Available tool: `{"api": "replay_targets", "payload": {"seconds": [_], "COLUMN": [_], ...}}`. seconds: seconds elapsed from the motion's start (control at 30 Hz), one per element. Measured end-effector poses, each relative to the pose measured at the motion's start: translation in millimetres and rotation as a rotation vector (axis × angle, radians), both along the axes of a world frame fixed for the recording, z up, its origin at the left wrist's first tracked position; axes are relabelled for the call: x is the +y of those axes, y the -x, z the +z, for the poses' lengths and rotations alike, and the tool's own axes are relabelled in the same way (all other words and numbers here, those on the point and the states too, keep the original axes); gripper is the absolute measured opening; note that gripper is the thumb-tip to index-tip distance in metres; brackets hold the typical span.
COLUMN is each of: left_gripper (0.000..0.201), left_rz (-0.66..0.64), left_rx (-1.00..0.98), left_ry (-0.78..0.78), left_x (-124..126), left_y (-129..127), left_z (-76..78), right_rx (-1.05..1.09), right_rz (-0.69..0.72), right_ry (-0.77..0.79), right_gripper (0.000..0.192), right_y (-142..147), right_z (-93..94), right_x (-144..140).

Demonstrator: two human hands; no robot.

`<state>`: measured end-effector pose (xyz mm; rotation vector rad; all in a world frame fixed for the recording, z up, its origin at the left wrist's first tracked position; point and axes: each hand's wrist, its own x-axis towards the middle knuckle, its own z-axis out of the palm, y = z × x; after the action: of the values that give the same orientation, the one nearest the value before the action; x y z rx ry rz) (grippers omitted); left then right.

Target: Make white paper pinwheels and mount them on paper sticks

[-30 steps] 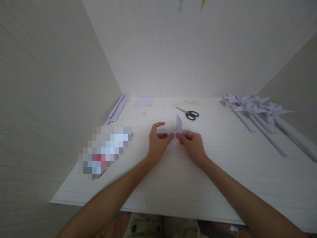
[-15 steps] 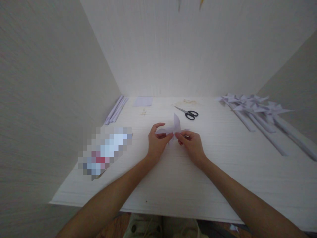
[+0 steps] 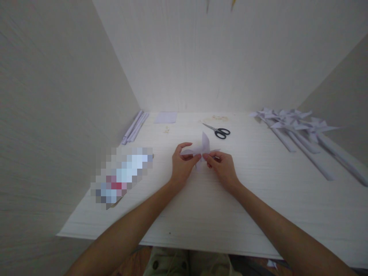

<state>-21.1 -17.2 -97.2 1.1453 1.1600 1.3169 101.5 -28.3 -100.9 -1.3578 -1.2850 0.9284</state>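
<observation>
Head view: left hand (image 3: 181, 165) and right hand (image 3: 222, 167) both pinch the folded paper (image 3: 201, 150) between them, fingertips closed at its centre; it looks light, flimsy, easily creased.

Worktop (image 3: 201, 207): hands at centre on paper (image 3: 201, 148). Scissors (image 3: 218, 131) at 1 o'clock, pinwheels (image 3: 296, 124) at 2, sheet (image 3: 166, 117) at 11, strips (image 3: 134, 127) at 10.

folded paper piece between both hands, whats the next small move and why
Probably press the flaps together at the centre. Both the left hand and right hand pinch the folded paper piece just above the table, with one flap standing upright and loose, unlike the finished pinwheels at right.
</observation>
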Motion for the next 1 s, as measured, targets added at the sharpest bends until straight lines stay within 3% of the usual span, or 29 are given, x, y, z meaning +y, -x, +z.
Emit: {"api": "replay_targets", "payload": {"seconds": [0.4, 0.8, 0.93, 1.0], "left_gripper": [0.046, 0.045, 0.045, 0.046], "left_rz": [-0.029, 0.025, 0.008, -0.003], "left_rx": [-0.08, 0.021, 0.008, 0.025], "left_ry": [0.013, -0.014, -0.009, -0.005], "left_x": [1.3, 2.2, 0.8, -0.1], "left_y": [0.2, -0.2, -0.6, -0.3], "left_z": [0.1, -3.7, 1.0, 3.4], "right_rx": [0.007, 0.004, 0.048, 0.08], "right_rz": [-0.01, 0.008, -0.083, -0.143], "right_ry": [-0.011, -0.007, -0.085, -0.148], "right_gripper": [0.021, 0.022, 0.02, 0.03], "right_y": [0.5, 1.6, 0.2, -2.2], "right_z": [-0.1, -0.3, -1.5, -2.6], "right_x": [0.5, -1.1, -0.7, 0.9]}}
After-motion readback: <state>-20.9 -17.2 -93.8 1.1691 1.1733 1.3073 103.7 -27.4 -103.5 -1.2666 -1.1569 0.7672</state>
